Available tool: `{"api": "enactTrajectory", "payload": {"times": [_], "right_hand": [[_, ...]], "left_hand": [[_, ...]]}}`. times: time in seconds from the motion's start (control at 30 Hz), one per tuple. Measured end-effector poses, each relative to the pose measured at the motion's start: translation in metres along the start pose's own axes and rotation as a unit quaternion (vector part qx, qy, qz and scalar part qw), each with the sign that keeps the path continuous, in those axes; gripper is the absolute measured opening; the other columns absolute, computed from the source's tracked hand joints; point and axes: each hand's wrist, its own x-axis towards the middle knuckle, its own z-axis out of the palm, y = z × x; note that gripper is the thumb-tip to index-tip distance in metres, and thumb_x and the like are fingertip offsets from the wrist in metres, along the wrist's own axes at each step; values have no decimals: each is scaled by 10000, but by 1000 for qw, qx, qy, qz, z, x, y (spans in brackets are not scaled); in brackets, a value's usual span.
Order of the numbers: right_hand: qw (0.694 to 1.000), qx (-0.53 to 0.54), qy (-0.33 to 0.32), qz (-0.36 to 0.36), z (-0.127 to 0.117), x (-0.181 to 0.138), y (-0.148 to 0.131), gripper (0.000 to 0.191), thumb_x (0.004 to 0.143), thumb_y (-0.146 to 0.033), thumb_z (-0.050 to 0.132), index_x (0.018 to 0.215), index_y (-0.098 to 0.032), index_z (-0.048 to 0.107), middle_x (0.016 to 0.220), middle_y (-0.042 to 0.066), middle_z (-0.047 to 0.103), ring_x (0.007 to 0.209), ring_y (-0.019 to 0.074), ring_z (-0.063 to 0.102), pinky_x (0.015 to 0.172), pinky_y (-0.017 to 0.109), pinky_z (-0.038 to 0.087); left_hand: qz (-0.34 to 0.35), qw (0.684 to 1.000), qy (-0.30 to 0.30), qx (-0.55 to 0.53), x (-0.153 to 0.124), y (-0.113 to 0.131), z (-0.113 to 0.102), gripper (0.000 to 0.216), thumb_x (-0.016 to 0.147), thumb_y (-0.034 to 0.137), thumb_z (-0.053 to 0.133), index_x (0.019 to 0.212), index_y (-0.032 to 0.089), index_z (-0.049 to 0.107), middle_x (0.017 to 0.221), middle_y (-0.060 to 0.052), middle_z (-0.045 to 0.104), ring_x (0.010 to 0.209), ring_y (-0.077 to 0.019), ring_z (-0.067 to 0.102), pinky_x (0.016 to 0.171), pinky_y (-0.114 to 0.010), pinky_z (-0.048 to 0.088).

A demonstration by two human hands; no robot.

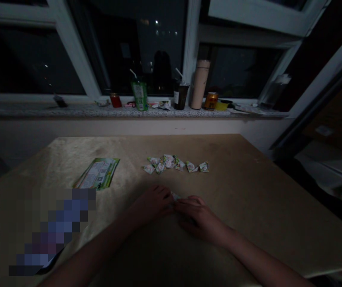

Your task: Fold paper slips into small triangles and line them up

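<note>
My left hand (pixel 153 201) and my right hand (pixel 196 215) meet on the tan table (pixel 248 191), fingertips pinched together on a small piece of folded printed paper (pixel 175 196). Only a pale corner of that paper shows between the fingers. Beyond the hands lies a cluster of several small folded paper pieces (pixel 173 163), in white, green and pink. A stack of green printed leaflets (pixel 97 173) lies flat to the left of the cluster.
A stone windowsill (pixel 69 111) runs behind the table, carrying a green drink carton with a straw (pixel 139 95), a dark cup with a straw (pixel 180 95), a tall beige flask (pixel 200 84), an orange can (pixel 211 100) and a red jar (pixel 115 99). A blurred-out object (pixel 54 231) lies at front left.
</note>
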Motion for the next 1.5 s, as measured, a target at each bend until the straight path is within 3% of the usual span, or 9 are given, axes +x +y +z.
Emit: {"api": "enactTrajectory", "payload": {"times": [0.2,0.37,0.47,0.57,0.87,1.13,1.5], "right_hand": [[999,34,19,14,1,5,10,386,772,-149,677,1138,-255,618,1138,27,664,1080,191,578,955,330,366],[998,67,0,-7,-11,27,18,284,738,-143,711,1010,-210,660,1024,32,673,970,166,608,863,275,432],[999,35,-17,4,-15,42,23,198,693,-194,760,873,-201,680,879,13,664,842,158,613,750,255,438],[999,3,-33,13,-13,51,30,219,614,-269,824,769,-203,683,770,-17,648,784,157,603,750,273,400],[999,30,-8,22,-6,52,39,221,646,-359,818,729,-196,693,696,-37,632,724,128,590,776,290,326],[999,42,-6,10,-6,52,45,232,651,-364,814,750,-196,688,764,-20,657,782,144,600,790,284,351],[996,90,23,3,-3,54,51,392,830,-539,580,769,-170,695,655,9,604,645,136,545,619,240,399]], "left_hand": [[42,999,4,18,-2,1,2,109,961,249,503,971,179,585,963,-40,643,914,-203,574,845,-339,384],[45,999,10,16,-3,-1,0,163,990,247,442,1052,186,579,985,-52,651,917,-206,585,838,-343,392],[44,999,10,7,-5,-3,0,164,989,235,441,1087,211,570,983,-43,652,914,-207,588,847,-349,391],[39,999,6,-1,-7,-6,2,165,987,221,445,1092,225,572,981,-35,650,925,-199,586,861,-341,386],[-1,998,8,-64,-11,-15,0,193,947,348,533,1095,249,607,1091,-15,635,1047,-197,536,960,-357,305],[-51,987,13,-149,-9,-15,-4,220,901,391,594,1081,270,634,1064,5,636,1046,-195,522,964,-358,267],[-88,980,28,-175,-5,-19,-1,213,899,422,579,1040,290,671,1034,13,651,1015,-194,531,937,-365,256]]}}
